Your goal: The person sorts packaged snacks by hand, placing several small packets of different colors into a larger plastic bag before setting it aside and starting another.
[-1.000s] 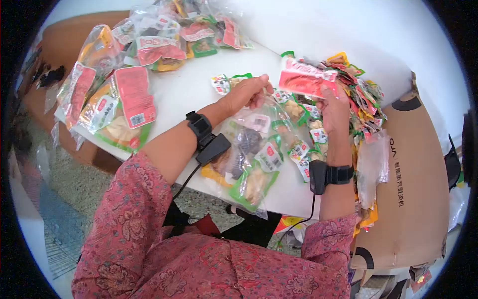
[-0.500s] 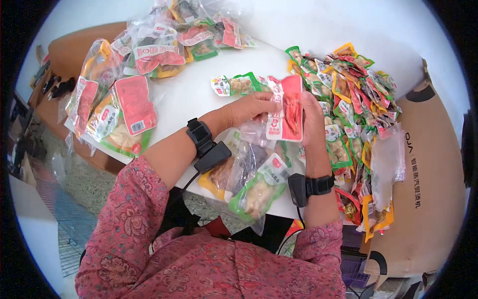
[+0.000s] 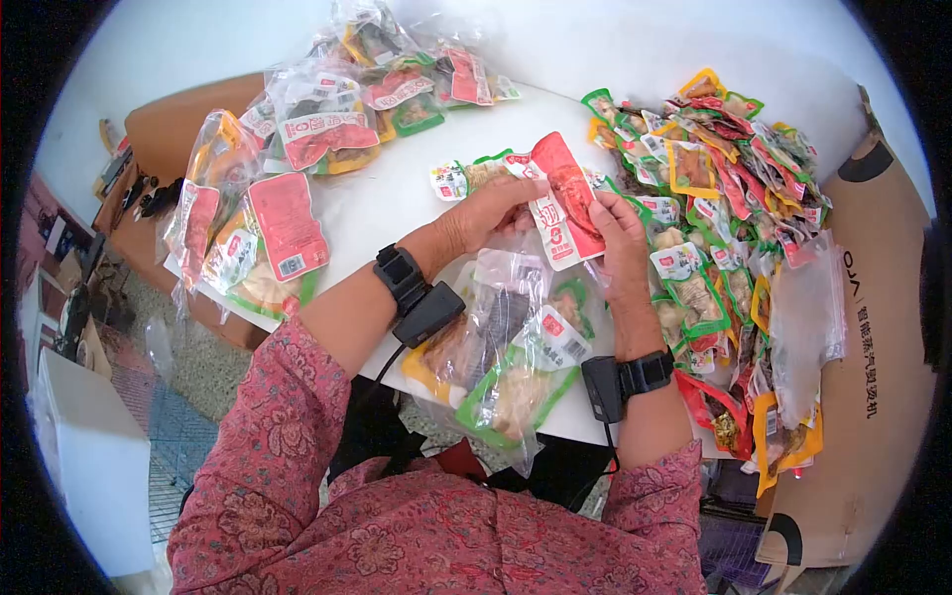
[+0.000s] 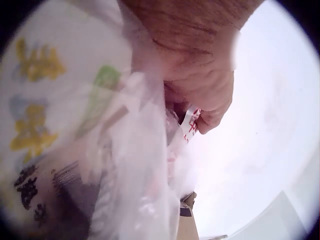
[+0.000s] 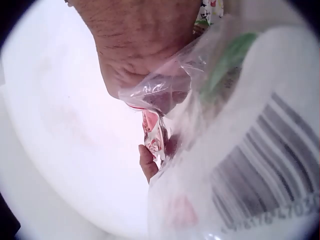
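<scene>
A red and white snack packet [image 3: 561, 202] is held up over the white table [image 3: 377, 188] between both hands. My left hand [image 3: 493, 205] pinches its left edge, and my right hand [image 3: 617, 224] grips its right side. Below the hands lies a clear plastic bag [image 3: 506, 337] filled with several snack packets, its mouth up by my fingers. The left wrist view shows my left hand's fingers [image 4: 200, 95] curled on plastic film. In the right wrist view my right hand [image 5: 135, 55] holds the red packet [image 5: 152, 132] beside a barcoded packet [image 5: 260, 185].
A heap of loose snack packets [image 3: 714, 198] covers the table's right side. Several filled clear bags [image 3: 268, 228] lie at the left and at the back [image 3: 397, 79]. A cardboard box [image 3: 873, 327] stands to the right. A green packet [image 3: 466, 177] lies near my left hand.
My right hand has brought the red packet from the heap on the right over to the bag's mouth, where my left hand now pinches it too. The packet has tilted.
</scene>
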A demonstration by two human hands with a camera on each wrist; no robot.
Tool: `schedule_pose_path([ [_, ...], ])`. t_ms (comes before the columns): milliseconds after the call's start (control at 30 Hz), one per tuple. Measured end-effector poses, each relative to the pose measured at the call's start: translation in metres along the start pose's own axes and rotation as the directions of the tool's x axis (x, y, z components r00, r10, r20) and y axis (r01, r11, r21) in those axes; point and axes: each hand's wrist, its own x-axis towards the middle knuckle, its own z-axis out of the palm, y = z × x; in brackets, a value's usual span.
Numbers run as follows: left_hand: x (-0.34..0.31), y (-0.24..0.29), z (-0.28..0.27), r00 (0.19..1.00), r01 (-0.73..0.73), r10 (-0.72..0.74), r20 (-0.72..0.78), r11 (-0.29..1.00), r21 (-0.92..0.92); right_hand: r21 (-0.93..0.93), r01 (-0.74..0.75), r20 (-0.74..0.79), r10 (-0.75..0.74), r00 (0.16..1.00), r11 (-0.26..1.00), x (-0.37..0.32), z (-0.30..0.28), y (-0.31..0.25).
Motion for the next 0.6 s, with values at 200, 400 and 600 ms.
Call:
schedule_pose_path([
  [200, 0.001, -0.005, -0.004, 1.000, 0.016, -0.019, 0.015, 0.987, 0.161, -0.114, 0.133, -0.063, -0.140, 0.988, 0.985, 0.003, -0.006, 0.003],
  [400, 0.001, -0.002, 0.000, 0.995, -0.066, 0.074, -0.070, 0.993, 0.102, -0.255, 0.178, -0.012, -0.187, 0.982, 0.951, 0.002, -0.002, 0.005],
  [600, 0.005, -0.005, -0.009, 0.971, -0.165, 0.176, -0.159, 0.983, 0.083, -0.342, 0.207, 0.013, -0.216, 0.976, 0.917, 0.002, -0.001, 0.004],
])
